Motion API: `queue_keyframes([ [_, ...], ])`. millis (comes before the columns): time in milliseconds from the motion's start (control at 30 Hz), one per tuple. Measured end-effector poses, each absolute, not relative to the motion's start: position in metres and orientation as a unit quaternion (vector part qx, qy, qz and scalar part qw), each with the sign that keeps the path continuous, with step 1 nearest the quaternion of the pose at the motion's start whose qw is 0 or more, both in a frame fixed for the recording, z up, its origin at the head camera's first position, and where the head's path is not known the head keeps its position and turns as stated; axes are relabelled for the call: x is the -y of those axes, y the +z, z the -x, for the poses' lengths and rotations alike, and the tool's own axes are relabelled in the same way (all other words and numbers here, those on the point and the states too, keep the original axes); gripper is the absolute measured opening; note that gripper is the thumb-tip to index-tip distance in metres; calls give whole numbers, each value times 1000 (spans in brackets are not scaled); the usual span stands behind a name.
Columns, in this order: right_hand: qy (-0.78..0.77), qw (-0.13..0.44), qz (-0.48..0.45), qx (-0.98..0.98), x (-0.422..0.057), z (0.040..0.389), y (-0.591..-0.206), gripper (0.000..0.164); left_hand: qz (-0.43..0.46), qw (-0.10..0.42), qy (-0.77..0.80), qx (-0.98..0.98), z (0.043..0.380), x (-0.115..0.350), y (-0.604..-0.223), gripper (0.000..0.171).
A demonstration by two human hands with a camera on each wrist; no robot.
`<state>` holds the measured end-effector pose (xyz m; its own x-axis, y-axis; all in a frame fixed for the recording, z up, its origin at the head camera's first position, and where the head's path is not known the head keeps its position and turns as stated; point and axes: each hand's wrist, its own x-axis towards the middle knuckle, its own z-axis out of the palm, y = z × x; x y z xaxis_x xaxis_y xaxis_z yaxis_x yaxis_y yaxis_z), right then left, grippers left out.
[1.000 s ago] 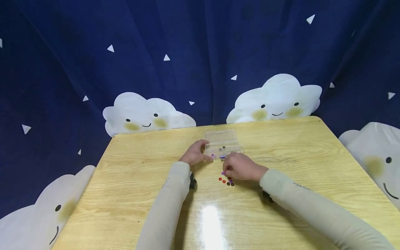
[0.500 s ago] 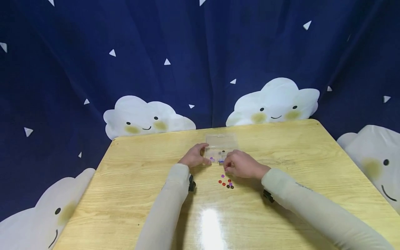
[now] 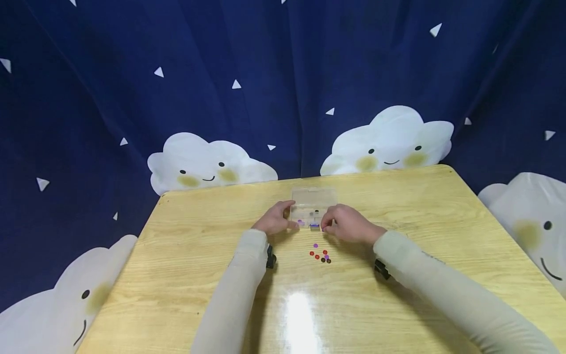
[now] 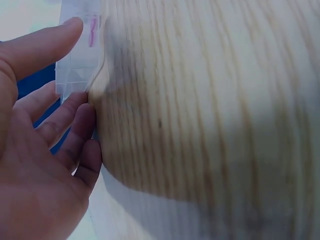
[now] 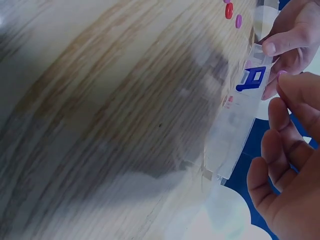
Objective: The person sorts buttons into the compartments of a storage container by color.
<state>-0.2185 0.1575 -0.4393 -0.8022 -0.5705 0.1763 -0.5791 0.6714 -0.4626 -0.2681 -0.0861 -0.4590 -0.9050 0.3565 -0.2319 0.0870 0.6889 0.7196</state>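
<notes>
A clear plastic box [image 3: 305, 216] lies at the back of the table with its lid [image 3: 314, 196] folded back. My left hand [image 3: 273, 219] holds the box's left end, thumb at the front corner and fingers at the side. My right hand [image 3: 349, 223] is at the front right of the box, pinching a small purple button-like disc [image 5: 282, 73] between thumb and forefinger. A blue clasp [image 5: 251, 79] is on the box's front wall. Inside the box, a few small discs show, among them a purple one [image 3: 300, 222] and a dark one [image 3: 316, 211].
In front of the box, several loose discs lie on the wooden table [image 3: 199, 275]: red [image 3: 311, 253], purple [image 3: 316, 245] and dark brown [image 3: 328, 261]. A blue curtain [image 3: 265, 73] with cloud prints hangs behind the table.
My right hand has lifted away from the loose discs and moved back to the box's front right edge, carrying the purple disc. My left hand stays at the box's left end.
</notes>
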Motion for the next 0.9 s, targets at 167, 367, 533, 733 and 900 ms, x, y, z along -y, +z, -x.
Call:
queue_keyframes([
  [167,255,10,-307,917,-160,223,-438,9,-123,171,373,-904,269,84,-460,80],
  [367,251,2,-285,925,-157,232,-431,9,-119,157,351,-916,270,82,-461,78],
  [533,249,-5,-274,929,-153,239,-425,8,-117,158,336,-921,270,81,-458,77],
  [733,241,0,-289,926,-149,247,-419,7,-110,154,342,-921,270,83,-458,77],
  [900,234,5,-302,924,-145,251,-416,7,-106,153,352,-917,270,82,-458,76],
])
